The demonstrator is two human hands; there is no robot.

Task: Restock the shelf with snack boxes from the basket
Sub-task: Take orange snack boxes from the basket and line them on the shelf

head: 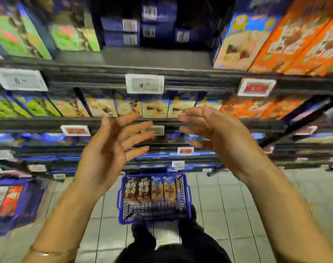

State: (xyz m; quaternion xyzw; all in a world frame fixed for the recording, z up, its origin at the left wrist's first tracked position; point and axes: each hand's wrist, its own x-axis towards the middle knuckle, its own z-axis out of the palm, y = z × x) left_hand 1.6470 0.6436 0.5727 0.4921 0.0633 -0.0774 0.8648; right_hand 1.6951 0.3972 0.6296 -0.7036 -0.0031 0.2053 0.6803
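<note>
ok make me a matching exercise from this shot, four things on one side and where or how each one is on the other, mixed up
Things:
1. basket
2. left hand
3. orange boxes
4. green boxes

Places or states:
a. right side of the shelves
b. on the floor tiles
c. left side of the shelves
d. raised, fingers spread, holding nothing

Pairs: 1-b, 2-d, 3-a, 4-c

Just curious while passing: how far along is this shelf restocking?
Looks done: dark blue boxes sit at the back of the upper shelf, bare space in front. In hand: nothing; the left hand and right hand are open and empty. Left: several snack boxes stand in the basket on the floor.
</note>
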